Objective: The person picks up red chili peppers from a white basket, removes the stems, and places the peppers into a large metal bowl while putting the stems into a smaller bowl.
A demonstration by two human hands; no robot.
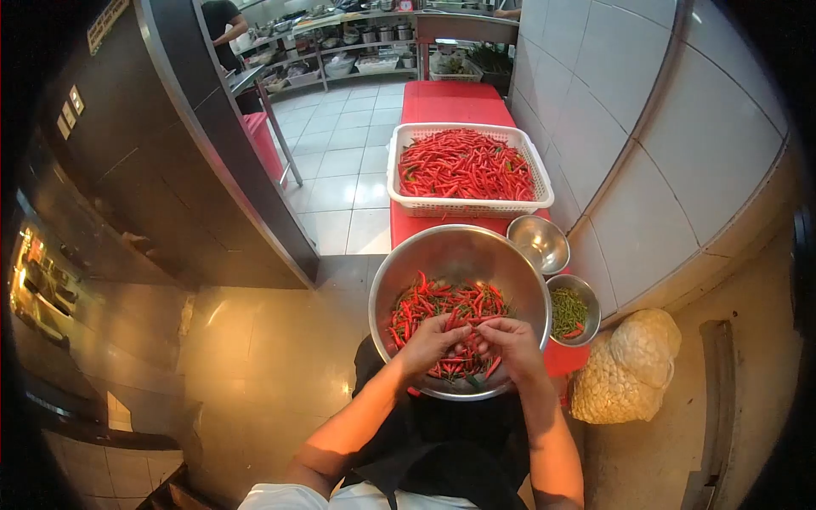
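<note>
A large steel bowl (459,251) is in front of me, with a heap of red chili peppers (416,310) with green stems inside it. Both of my hands are over the bowl, close together. My left hand (429,344) is closed, with red chilies at its fingertips. The fingers of my right hand (517,344) pinch at a red chili (461,322) between the two hands; its far end is partly hidden. Right of the large bowl stands a small metal bowl (557,282) of green stems with a few red bits.
A white plastic basket (472,204) full of red chilies stands on a red bench (450,98), near another small metal bowl (538,242). A bulging pale sack (625,370) lies on the right. Tiled wall borders the right side. Another person (225,34) stands far left near shelves.
</note>
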